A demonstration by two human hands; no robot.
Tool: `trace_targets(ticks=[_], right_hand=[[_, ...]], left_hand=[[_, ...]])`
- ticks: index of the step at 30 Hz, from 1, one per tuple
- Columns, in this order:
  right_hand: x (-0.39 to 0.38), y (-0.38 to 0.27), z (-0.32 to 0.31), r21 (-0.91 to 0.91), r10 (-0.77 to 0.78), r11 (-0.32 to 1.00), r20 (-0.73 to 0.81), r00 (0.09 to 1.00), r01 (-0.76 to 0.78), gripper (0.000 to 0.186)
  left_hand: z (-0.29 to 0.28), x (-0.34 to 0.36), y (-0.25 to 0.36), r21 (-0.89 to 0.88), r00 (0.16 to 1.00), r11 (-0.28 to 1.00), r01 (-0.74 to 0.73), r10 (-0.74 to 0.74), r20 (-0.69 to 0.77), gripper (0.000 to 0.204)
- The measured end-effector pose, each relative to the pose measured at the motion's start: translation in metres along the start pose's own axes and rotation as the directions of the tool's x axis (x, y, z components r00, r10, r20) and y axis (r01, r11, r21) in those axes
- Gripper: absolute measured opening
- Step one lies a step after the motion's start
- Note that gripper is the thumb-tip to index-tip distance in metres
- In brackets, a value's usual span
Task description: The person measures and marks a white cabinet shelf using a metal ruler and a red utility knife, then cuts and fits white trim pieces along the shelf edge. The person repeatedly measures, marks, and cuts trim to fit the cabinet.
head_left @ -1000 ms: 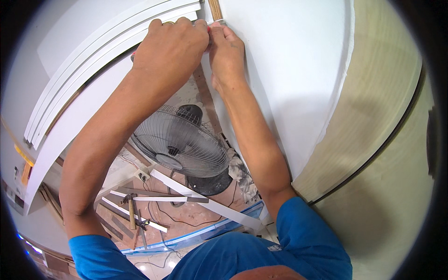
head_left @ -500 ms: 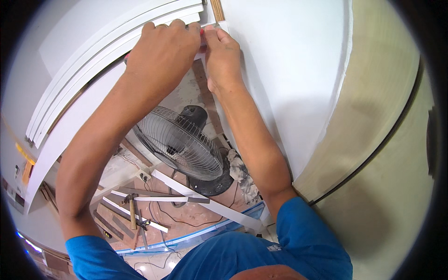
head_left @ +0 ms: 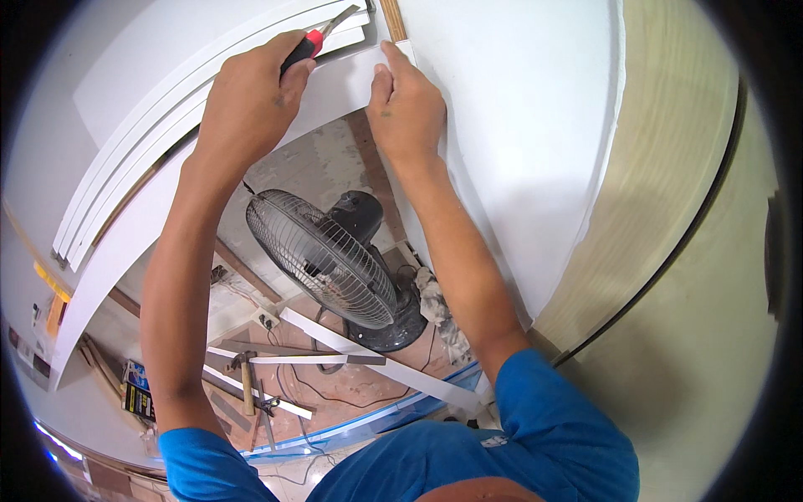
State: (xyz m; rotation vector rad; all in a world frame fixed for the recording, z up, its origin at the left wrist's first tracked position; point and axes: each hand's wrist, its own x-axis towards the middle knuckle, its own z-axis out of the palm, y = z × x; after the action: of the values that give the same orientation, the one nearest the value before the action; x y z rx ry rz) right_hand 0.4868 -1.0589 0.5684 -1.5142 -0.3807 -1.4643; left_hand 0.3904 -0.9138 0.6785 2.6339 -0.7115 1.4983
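My left hand (head_left: 255,92) is closed around the red-and-black handle of a chisel (head_left: 304,50). The flat metal blade points up and right, in front of stacked white ledges (head_left: 176,109). To the right, my right hand (head_left: 407,105) rests at the end of a long white board (head_left: 339,88), by the corner with the white wall panel. Its index finger and thumb are stretched out and slightly apart, with nothing visible between them; the other fingers are curled and partly hidden. Just above the fingertips, a strip of bare brown wood (head_left: 393,21) runs upward.
Below my arms stands a black fan (head_left: 326,259) with a wire cage. A hammer (head_left: 247,385), white strips (head_left: 376,360) and cables lie on the dusty surface near it. Crumpled grey material (head_left: 439,309) lies beside the fan. A pale wood-grain panel (head_left: 661,167) curves along the right.
My left hand has moved left, away from my right hand, bringing the chisel into plain sight. My right hand stays at the corner, its index finger now stretched upward. The view has shifted slightly.
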Motion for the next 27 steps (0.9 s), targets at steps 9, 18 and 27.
trace_targets(ticks=[9,18,27], right_hand=[[-0.006,-0.008,-0.002,-0.135,0.059,0.989,-0.007,0.998,-0.059,0.05],[0.023,-0.026,0.008,-0.341,0.096,0.931,-0.113,0.989,-0.13,0.029],[0.031,-0.028,0.025,-0.354,0.173,0.888,-0.335,0.926,-0.294,0.025]], left_hand=[[-0.027,-0.031,-0.018,-0.071,0.994,0.992,0.101,-0.098,0.045,0.047],[-0.074,-0.081,-0.04,-0.235,0.963,0.935,0.265,-0.247,0.104,0.053],[-0.151,-0.243,-0.099,-0.488,0.871,0.722,0.491,-0.389,0.3,0.047]])
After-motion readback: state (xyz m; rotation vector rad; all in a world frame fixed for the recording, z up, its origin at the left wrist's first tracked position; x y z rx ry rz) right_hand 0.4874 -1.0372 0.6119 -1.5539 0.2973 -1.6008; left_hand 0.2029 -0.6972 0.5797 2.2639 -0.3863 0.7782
